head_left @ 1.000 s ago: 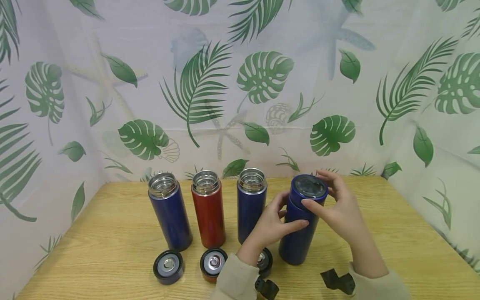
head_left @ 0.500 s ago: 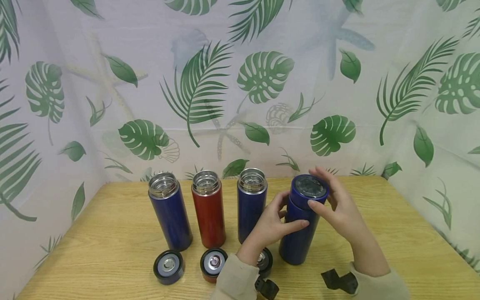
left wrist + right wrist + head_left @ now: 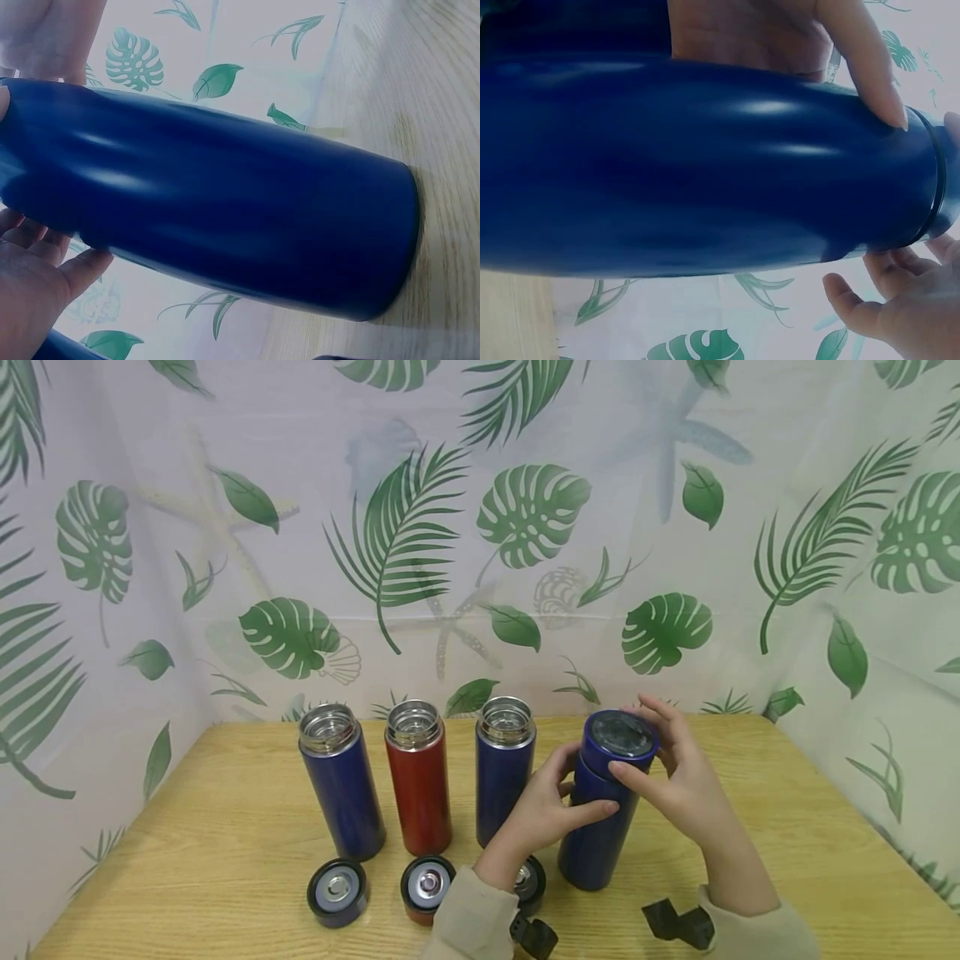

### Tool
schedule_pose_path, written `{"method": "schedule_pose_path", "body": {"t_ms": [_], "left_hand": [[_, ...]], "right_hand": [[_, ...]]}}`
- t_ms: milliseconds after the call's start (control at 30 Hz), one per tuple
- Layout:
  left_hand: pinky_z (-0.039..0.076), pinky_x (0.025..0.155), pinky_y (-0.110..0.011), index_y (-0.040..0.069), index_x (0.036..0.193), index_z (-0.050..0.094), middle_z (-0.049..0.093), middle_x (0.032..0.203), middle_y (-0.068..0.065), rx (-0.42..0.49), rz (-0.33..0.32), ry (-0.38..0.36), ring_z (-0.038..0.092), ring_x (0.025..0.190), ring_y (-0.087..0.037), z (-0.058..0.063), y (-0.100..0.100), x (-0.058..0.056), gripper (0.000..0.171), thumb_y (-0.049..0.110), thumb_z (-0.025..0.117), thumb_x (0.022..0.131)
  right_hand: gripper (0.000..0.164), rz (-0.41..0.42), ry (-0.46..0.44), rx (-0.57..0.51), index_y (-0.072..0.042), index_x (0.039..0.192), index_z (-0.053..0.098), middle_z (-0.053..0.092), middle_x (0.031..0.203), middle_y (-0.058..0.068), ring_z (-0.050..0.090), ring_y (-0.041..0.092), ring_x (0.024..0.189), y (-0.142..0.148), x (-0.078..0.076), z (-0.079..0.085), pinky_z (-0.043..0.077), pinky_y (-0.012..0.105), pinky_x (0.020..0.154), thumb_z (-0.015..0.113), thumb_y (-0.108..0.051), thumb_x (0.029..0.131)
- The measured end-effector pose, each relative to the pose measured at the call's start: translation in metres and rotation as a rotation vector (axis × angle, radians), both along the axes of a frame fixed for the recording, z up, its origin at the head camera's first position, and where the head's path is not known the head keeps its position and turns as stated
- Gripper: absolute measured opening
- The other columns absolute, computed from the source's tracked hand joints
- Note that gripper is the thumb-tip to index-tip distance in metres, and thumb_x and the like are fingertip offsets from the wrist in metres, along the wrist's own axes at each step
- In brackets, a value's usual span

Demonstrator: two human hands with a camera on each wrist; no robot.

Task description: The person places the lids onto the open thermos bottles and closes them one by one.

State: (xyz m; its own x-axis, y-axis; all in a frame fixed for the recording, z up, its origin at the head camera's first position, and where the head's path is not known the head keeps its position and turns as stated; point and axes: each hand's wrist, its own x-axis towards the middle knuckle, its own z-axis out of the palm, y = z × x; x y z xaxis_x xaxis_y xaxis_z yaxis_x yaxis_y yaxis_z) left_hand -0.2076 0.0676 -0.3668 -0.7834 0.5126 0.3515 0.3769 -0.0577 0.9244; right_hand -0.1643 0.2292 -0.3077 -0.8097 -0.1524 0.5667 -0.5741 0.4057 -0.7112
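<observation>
A blue insulated bottle (image 3: 596, 847) stands upright on the table with a matching lid (image 3: 619, 737) on its mouth. A thin dark seam shows between lid and body in the right wrist view. My left hand (image 3: 543, 810) grips the bottle body high up, its thumb across the near side. With thumb in front and fingers behind, my right hand (image 3: 682, 785) holds the lid from the right. Much of the fingers is hidden behind the bottle. In the left wrist view the bottle's base meets the wooden table.
Left of my hands stand three uncapped bottles: one blue (image 3: 506, 777), one red (image 3: 417, 785), one blue (image 3: 343, 793). Their lids lie upturned in front: a blue lid (image 3: 337, 893), a red lid (image 3: 427, 889) and one partly hidden lid (image 3: 529, 883). A leaf-patterned cloth (image 3: 480, 527) hangs behind.
My right hand's fingers first loosen and slide along the lid, then close in on it again. My left hand and the bottle have stayed in place.
</observation>
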Motion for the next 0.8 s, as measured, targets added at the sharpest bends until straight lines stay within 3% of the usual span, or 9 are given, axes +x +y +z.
{"method": "schedule_pose_path", "body": {"t_ms": [133, 233, 333, 433, 500, 600, 700, 800], "left_hand": [[0.037, 0.091, -0.031, 0.021, 0.131, 0.036, 0.046, 0.123, 0.008, -0.001, -0.002, -0.012, 0.043, 0.112, -0.005, 0.0, 0.0, 0.0, 0.06, 0.018, 0.067, 0.079], [0.037, 0.091, -0.031, 0.022, 0.13, 0.037, 0.046, 0.123, 0.009, -0.003, -0.006, -0.015, 0.042, 0.112, -0.005, 0.001, -0.001, 0.0, 0.06, 0.017, 0.067, 0.079], [0.037, 0.091, -0.031, 0.022, 0.13, 0.037, 0.046, 0.123, 0.009, -0.003, -0.008, -0.015, 0.042, 0.112, -0.005, 0.001, -0.001, 0.0, 0.059, 0.017, 0.067, 0.079], [0.037, 0.091, -0.031, 0.022, 0.13, 0.037, 0.047, 0.122, 0.009, 0.001, -0.009, -0.014, 0.043, 0.112, -0.005, 0.001, 0.0, 0.0, 0.059, 0.017, 0.067, 0.079], [0.037, 0.091, -0.031, 0.021, 0.13, 0.037, 0.047, 0.122, 0.008, 0.004, -0.009, -0.017, 0.043, 0.112, -0.005, 0.001, 0.0, 0.0, 0.059, 0.017, 0.067, 0.079], [0.037, 0.091, -0.031, 0.021, 0.13, 0.036, 0.047, 0.121, 0.008, 0.005, -0.009, -0.019, 0.043, 0.111, -0.005, 0.001, 0.0, 0.0, 0.06, 0.017, 0.067, 0.079], [0.037, 0.091, -0.031, 0.021, 0.13, 0.036, 0.047, 0.122, 0.008, 0.007, -0.013, -0.02, 0.043, 0.112, -0.005, 0.0, 0.0, 0.0, 0.06, 0.017, 0.067, 0.079], [0.037, 0.091, -0.031, 0.021, 0.13, 0.036, 0.047, 0.122, 0.008, 0.01, -0.014, -0.016, 0.043, 0.112, -0.005, 0.0, 0.0, 0.0, 0.06, 0.016, 0.067, 0.079]], "right_hand": [[0.075, -0.079, -0.014, 0.017, -0.002, 0.134, 0.023, 0.043, 0.118, 0.017, 0.04, 0.0, 0.105, -0.002, -0.001, -0.001, 0.031, 0.038, 0.095, 0.067, 0.005, 0.073], [0.077, -0.122, -0.019, 0.017, -0.002, 0.133, 0.024, 0.042, 0.116, 0.019, 0.039, 0.008, 0.105, -0.004, -0.002, -0.001, 0.028, 0.056, 0.091, 0.07, 0.002, 0.071], [0.077, -0.128, -0.016, 0.015, -0.002, 0.132, 0.025, 0.04, 0.115, 0.019, 0.038, 0.014, 0.104, -0.005, -0.002, -0.001, 0.027, 0.058, 0.09, 0.071, 0.001, 0.07], [0.072, -0.071, -0.014, -0.01, 0.0, 0.132, 0.025, 0.039, 0.116, 0.019, 0.037, 0.011, 0.105, -0.003, -0.003, -0.001, 0.026, 0.06, 0.09, 0.066, 0.005, 0.073], [0.068, 0.001, -0.021, -0.042, -0.001, 0.133, 0.023, 0.037, 0.12, 0.019, 0.037, 0.008, 0.108, 0.0, -0.003, -0.002, 0.026, 0.055, 0.094, 0.059, 0.008, 0.076], [0.065, 0.12, -0.026, -0.098, -0.002, 0.135, 0.021, 0.036, 0.128, 0.015, 0.039, 0.005, 0.112, 0.004, -0.003, -0.003, 0.031, 0.035, 0.097, 0.051, 0.013, 0.079], [0.062, 0.245, -0.039, -0.16, 0.001, 0.136, 0.02, 0.037, 0.131, 0.007, 0.044, 0.007, 0.111, 0.008, -0.003, -0.005, 0.037, 0.016, 0.088, 0.046, 0.014, 0.082], [0.058, 0.338, -0.069, -0.219, 0.003, 0.136, 0.022, 0.04, 0.13, 0.001, 0.047, 0.009, 0.11, 0.01, -0.004, -0.005, 0.041, 0.019, 0.085, 0.044, 0.013, 0.084]]}}
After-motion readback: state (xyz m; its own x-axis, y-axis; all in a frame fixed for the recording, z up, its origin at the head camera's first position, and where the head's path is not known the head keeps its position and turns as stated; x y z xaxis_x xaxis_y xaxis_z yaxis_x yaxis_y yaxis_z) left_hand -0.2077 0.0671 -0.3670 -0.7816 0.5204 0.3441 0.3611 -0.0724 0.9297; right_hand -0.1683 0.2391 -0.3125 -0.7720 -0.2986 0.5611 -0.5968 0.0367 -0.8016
